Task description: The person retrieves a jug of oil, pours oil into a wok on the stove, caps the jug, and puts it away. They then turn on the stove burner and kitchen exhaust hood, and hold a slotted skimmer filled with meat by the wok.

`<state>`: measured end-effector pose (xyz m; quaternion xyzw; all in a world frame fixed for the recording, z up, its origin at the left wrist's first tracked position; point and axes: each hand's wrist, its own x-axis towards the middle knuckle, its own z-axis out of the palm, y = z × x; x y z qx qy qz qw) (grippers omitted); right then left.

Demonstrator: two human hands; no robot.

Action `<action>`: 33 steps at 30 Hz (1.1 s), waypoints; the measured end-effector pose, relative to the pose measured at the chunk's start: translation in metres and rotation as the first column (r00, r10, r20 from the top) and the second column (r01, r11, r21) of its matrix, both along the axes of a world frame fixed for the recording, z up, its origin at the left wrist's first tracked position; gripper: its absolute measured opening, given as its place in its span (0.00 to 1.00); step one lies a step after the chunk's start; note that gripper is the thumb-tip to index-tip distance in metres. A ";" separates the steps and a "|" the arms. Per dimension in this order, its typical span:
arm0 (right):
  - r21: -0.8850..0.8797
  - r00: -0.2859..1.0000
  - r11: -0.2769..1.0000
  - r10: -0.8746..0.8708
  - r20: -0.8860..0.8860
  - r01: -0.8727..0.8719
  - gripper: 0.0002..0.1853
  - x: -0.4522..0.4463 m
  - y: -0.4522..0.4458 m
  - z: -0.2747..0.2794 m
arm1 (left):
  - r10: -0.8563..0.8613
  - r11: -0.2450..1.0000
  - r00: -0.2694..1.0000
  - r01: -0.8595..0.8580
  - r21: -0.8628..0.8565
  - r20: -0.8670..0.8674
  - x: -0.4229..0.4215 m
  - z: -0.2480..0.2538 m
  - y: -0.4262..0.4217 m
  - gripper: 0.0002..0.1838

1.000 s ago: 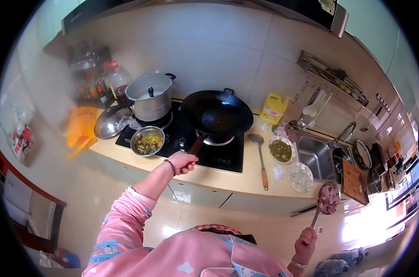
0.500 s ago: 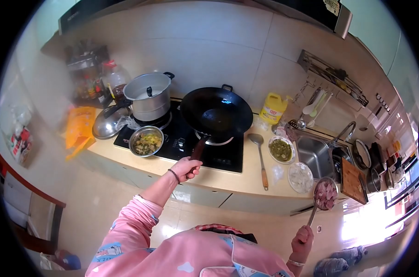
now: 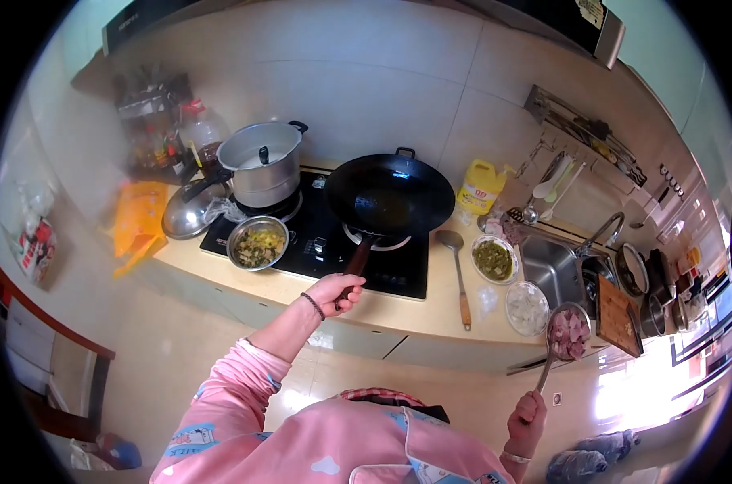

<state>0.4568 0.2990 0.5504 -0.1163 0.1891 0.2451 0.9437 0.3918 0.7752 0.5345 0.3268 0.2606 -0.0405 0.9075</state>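
My left hand (image 3: 338,296) is wrapped round the handle of a black wok (image 3: 389,194), which is tilted over the right burner with a dark, shiny inside. Low on the right, my right hand (image 3: 528,415) grips the handle of a strainer ladle (image 3: 546,371). Its bowl holds chunks of pinkish raw meat (image 3: 570,331), held out past the counter's front edge. Just left of the meat sits a plate covered in clear plastic (image 3: 527,309). Behind that stands a bowl of chopped green food (image 3: 493,260). A spatula (image 3: 458,278) with a wooden handle lies on the counter beside the cooktop.
A steel pot (image 3: 261,165) occupies the left burner, with a bowl of mixed vegetables (image 3: 257,244) before it. A metal lid (image 3: 190,213) and orange bag (image 3: 142,218) lie further left. A yellow jug (image 3: 481,187), sink (image 3: 550,269) and cutting board (image 3: 618,315) are rightward.
My left hand has shifted the wok slightly to the right, with its handle. My right hand and the ladle of meat stay almost where they were.
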 end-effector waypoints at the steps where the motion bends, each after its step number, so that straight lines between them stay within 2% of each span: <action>1: 0.007 1.000 1.000 0.014 -0.007 -0.014 0.10 0.000 0.000 -0.001 | -0.007 1.000 1.000 0.007 0.009 -0.013 -0.001 0.004 0.000 0.07; 6: 0.045 0.999 0.999 0.026 -0.026 -0.025 0.09 -0.005 0.001 -0.005 | -0.063 0.996 0.996 0.066 0.055 -0.063 -0.002 0.004 0.006 0.07; 10: 0.083 1.000 0.996 0.020 -0.010 -0.019 0.09 -0.013 -0.002 -0.005 | -0.010 0.993 0.996 0.000 -0.116 -0.087 0.004 -0.007 0.013 0.08; 14: 0.035 0.999 0.999 -0.031 0.012 0.031 0.09 -0.015 -0.009 -0.008 | -0.039 0.991 0.997 0.030 -0.129 -0.073 0.010 0.000 0.008 0.03; 15: 0.030 0.999 0.999 -0.033 -0.012 0.034 0.09 -0.016 -0.010 -0.008 | 0.015 0.999 0.990 -0.008 0.050 -0.142 0.012 0.007 0.000 0.03; 16: 0.026 0.999 0.999 -0.027 -0.036 0.028 0.08 -0.017 -0.011 -0.008 | 0.010 0.999 0.989 -0.003 0.052 -0.145 0.014 0.007 -0.002 0.03; 18: 0.023 0.998 0.999 -0.043 -0.044 0.044 0.08 -0.021 -0.014 -0.007 | 0.020 0.966 0.984 0.027 0.258 -0.175 0.013 0.006 -0.002 0.05; 24: 0.000 0.994 0.997 -0.079 -0.077 0.079 0.09 -0.026 -0.025 -0.016 | 0.020 0.918 0.974 0.072 0.390 -0.227 0.006 0.021 0.010 0.07; 26: -0.001 0.992 0.997 -0.081 -0.094 0.081 0.09 -0.027 -0.028 -0.020 | 0.016 0.921 0.975 0.072 0.382 -0.221 0.005 0.024 0.012 0.08; 28: 0.071 0.991 0.993 -0.086 -0.102 0.094 0.09 -0.026 -0.030 -0.025 | 0.048 0.931 0.969 0.046 0.363 -0.244 0.006 0.025 0.011 0.08; 30: 0.069 0.992 0.994 -0.076 -0.096 0.083 0.09 -0.026 -0.033 -0.027 | 0.005 0.948 0.974 0.068 0.312 -0.227 0.008 0.023 0.016 0.07; 33: 0.064 0.994 0.995 -0.068 -0.088 0.073 0.09 -0.026 -0.037 -0.025 | -0.029 0.997 0.981 0.041 0.058 -0.193 0.016 0.019 0.021 0.07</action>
